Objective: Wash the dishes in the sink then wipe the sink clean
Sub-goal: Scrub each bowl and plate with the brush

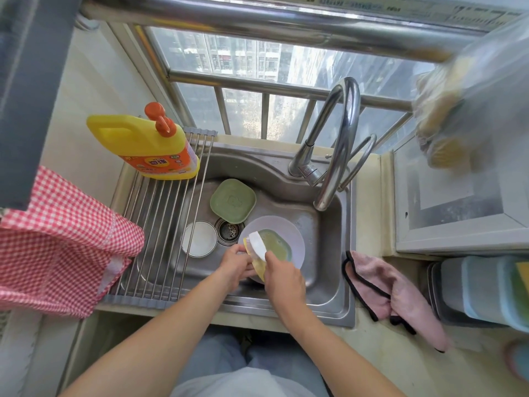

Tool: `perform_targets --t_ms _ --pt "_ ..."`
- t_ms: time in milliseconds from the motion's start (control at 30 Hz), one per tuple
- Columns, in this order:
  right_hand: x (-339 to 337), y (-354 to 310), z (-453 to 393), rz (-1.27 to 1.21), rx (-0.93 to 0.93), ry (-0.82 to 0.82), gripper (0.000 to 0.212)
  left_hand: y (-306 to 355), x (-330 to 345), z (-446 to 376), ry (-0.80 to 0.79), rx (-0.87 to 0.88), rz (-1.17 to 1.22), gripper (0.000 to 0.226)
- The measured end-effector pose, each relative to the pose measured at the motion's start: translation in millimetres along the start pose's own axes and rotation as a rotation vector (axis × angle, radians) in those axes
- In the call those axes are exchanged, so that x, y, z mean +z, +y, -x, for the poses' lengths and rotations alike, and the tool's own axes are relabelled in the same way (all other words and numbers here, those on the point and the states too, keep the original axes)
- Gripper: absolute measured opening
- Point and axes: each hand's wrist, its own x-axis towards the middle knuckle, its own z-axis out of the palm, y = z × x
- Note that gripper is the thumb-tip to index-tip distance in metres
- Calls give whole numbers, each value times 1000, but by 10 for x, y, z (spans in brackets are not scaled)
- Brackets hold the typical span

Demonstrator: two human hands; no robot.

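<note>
In the steel sink (329, 282) lie a green square dish (232, 201), a small white bowl (199, 238) and a pale lilac plate (296, 239) with greenish liquid in it. Over the plate's near edge, both hands hold a yellow and white sponge (257, 243). My left hand (236, 266) grips its left side. My right hand (282, 275) pinches its right side. The drain strainer (229, 230) sits between the dishes.
A yellow detergent bottle (151, 144) stands on the roll-up rack (160, 224) over the sink's left part. The tap (335, 156) arches over the right rear. A pink cloth (392, 296) lies on the right counter; a red checked cloth (57, 245) hangs at left.
</note>
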Motion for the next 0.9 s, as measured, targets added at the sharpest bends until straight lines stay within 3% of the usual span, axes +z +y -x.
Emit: perform_targets --t_ms 133,333,533,733,900 --pt "49 76 339 84 -1 -56 26 3 -20 15 19 -16 -20 26" --pt "95 14 5 -5 -2 38 18 -28 16 83 20 -1 -38 28" --pt "185 143 313 -1 22 18 21 -74 -13 107 -17 49 -31 27" --pt "182 116 -2 -91 -14 105 7 -132 -87 106 4 94 -41 33" --pt "254 266 362 -59 15 93 9 -112 -120 45 16 83 -48 28"
